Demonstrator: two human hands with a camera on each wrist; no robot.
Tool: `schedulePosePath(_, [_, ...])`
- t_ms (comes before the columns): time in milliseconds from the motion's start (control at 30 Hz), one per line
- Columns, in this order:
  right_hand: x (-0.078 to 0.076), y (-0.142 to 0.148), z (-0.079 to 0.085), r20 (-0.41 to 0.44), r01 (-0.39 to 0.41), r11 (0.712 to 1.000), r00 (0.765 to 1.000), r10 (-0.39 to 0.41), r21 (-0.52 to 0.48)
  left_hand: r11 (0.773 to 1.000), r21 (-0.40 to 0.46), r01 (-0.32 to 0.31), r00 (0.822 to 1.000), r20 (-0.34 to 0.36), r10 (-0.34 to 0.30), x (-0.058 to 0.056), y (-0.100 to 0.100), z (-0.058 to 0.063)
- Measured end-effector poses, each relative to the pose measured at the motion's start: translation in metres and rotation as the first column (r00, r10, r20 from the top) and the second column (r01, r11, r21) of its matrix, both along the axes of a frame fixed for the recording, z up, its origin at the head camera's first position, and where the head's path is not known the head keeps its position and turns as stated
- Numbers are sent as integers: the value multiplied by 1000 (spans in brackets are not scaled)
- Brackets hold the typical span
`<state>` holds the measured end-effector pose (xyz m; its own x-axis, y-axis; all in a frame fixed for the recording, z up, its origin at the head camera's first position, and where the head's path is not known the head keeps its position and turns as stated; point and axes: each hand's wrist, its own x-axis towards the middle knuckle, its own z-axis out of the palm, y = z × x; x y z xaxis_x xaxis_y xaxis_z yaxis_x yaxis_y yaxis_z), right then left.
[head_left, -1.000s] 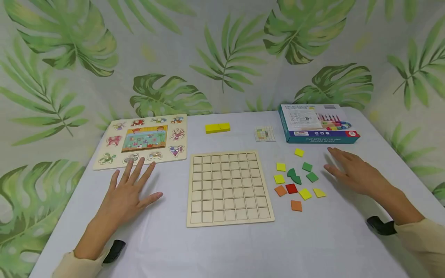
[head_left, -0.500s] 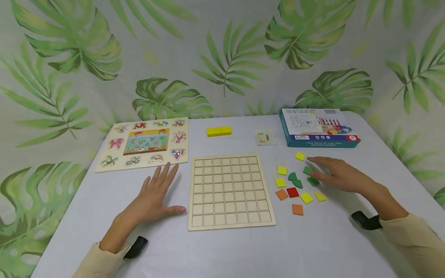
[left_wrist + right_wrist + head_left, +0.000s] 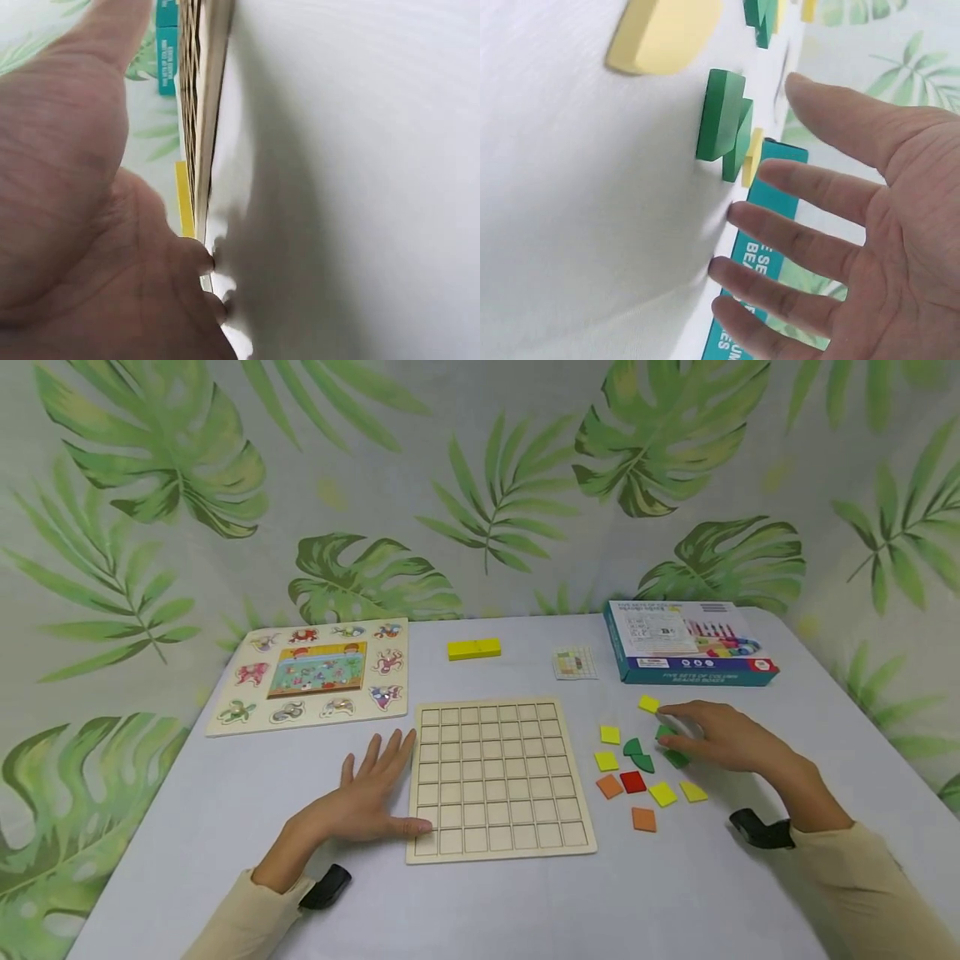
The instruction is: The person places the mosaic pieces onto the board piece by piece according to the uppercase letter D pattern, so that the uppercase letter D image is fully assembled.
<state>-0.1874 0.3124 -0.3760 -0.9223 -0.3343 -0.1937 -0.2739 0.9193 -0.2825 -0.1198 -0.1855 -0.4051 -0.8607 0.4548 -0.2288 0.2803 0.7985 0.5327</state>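
A square wooden grid board [image 3: 497, 791] lies mid-table. My left hand [image 3: 358, 808] is at its left edge with fingers spread and the thumb over the lower left corner. In the left wrist view the board's side [image 3: 212, 97] runs beside the palm [image 3: 67, 180]; contact is hard to tell. My right hand [image 3: 731, 737] hovers over the loose tiles, its thumb above two green squares [image 3: 677, 758] and its forefinger near a yellow square [image 3: 648, 703]. In the right wrist view the fingers [image 3: 795, 232] extend, holding nothing, beyond a green tile [image 3: 721, 114].
Yellow squares [image 3: 610, 735], green quarter-rounds [image 3: 642, 763], a red square [image 3: 633, 782] and orange squares [image 3: 643, 819] lie right of the board. Behind are an animal puzzle [image 3: 247, 703], a yellow block [image 3: 474, 649], a pattern card [image 3: 575, 663] and a teal-sided box [image 3: 697, 677].
My left hand has moved right, up to the board's left edge. My right hand has moved left, over the green squares. The view has tilted up slightly; the tiles appear undisturbed.
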Motion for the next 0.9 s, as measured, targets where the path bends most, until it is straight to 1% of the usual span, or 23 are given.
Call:
schedulePosePath(167, [0, -3, 2, 11, 33, 999, 999, -33, -5, 998, -49, 38, 998, 41, -36, -2, 1, 2])
schedulePosePath(433, [-2, -6, 0, -29, 35, 999, 999, -35, 16, 994, -93, 60, 997, 55, -55, -2, 3, 2])
schedulePosePath(667, [-4, -8, -1, -37, 55, 997, 998, -53, 48, 994, -90, 61, 997, 43, -58, -3, 2, 1])
schedulePosePath(900, [-8, -9, -4, -26, 69, 997, 997, -68, 39, 996, -64, 60, 997, 51, -57, -3, 0, -2])
